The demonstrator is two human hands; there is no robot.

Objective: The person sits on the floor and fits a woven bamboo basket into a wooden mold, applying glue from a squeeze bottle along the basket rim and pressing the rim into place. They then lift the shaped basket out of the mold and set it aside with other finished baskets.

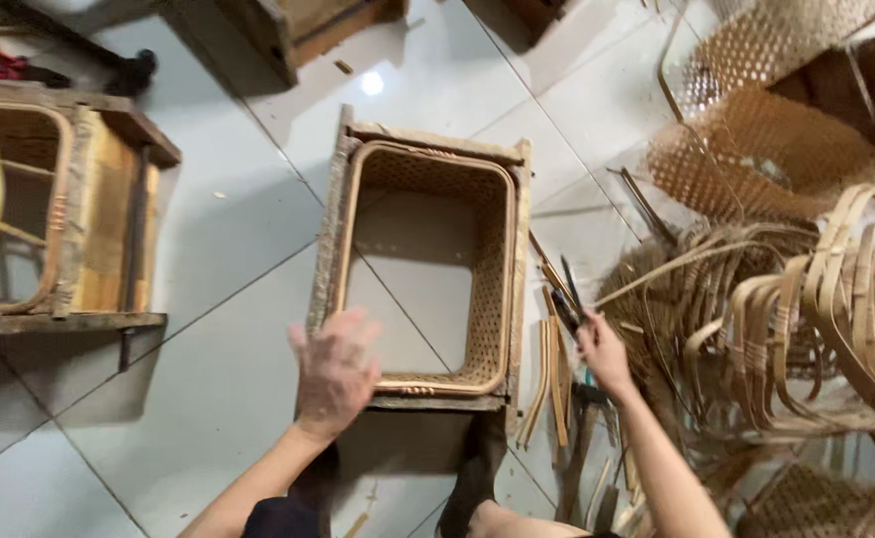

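A bottomless woven rattan basket frame (pixel 505 249) sits inside a rough wooden mould (pixel 330 229) on the tiled floor. My left hand (pixel 335 371) hovers with spread fingers over the frame's near left corner, holding nothing. My right hand (pixel 604 351) is to the right of the mould, closed on a dark pair of pliers or cutters (pixel 565 304) that point up and away. My foot (pixel 472 478) in a dark shoe rests against the mould's near edge.
Loose cane strips (pixel 555 384) lie beside the mould. Bent rattan hoops (pixel 816 309) and woven mesh pieces (pixel 756 149) pile at the right. Another wooden mould with a cane frame (pixel 69 209) stands at the left. A wooden box (pixel 298 30) sits at the top.
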